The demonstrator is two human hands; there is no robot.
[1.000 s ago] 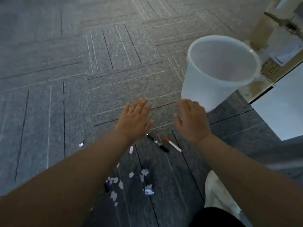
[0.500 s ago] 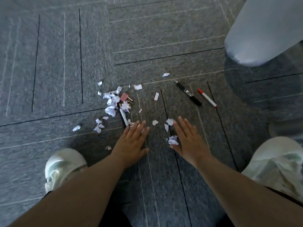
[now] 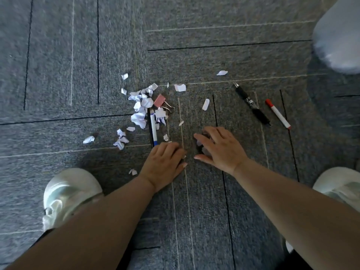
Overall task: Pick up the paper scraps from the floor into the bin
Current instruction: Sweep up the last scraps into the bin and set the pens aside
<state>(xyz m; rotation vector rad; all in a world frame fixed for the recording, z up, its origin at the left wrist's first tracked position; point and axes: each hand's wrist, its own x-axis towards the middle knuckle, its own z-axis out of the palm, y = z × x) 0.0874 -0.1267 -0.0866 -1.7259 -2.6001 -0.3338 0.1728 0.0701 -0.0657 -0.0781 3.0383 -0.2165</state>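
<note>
- I see my left hand (image 3: pixel 164 162) low over the grey carpet-tile floor (image 3: pixel 214 211), fingers curled under; whether anything is pinched in it I cannot tell.
- My right hand (image 3: pixel 218 151) is beside it, fingers arched and spread over a couple of small white bits; it looks unclenched, cupping more than gripping, and the two hands are apart with a narrow strip of carpet between them.
- The torn white paper scraps (image 3: pixel 140 112) lie mostly in a loose cluster to the far left of my left hand, with strays trailing right toward a lone scrap (image 3: pixel 221 73) farther out.
- Mixed into the cluster are a pink binder clip (image 3: pixel 161 102) and a white pen with a blue cap (image 3: pixel 153 131), its long axis running near to far, the near end just beside my left knuckles.
- A black pen (image 3: pixel 252 105) and a red-capped white marker (image 3: pixel 278 114) lie far right of my right hand, both slanting.
- The translucent white plastic bin (image 3: pixel 339 39) sits at the far right, well apart from the scraps.
- My judgement: the left hand is nearer the main heap, the right nearer the bin, so gathering leftward and carrying rightward suits.
- White shoes (image 3: pixel 66 191) flank my arms.
</note>
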